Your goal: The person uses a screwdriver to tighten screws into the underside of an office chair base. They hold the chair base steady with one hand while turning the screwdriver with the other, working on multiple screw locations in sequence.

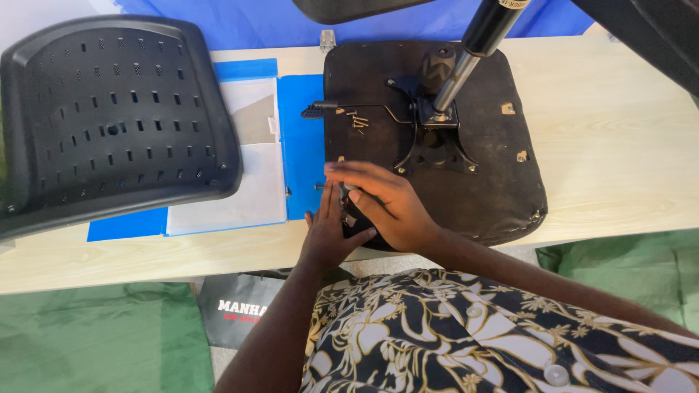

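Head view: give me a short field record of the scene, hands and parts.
surface: light wooden table
main part: black chair seat, upside down, metal mechanism plate and gas cylinder standing on it
left hand: flat against the seat's near-left edge
right hand: over the same edge, fingers curled on a small item, too hidden to identify
loose hardware: screws on the seat
other part: perforated black backrest, lying left
under it: blue folder

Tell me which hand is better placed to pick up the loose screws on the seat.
Probably the right hand: it already lies on the seat, nearer the screws. The left hand sits at the seat's near edge, partly beneath the right.
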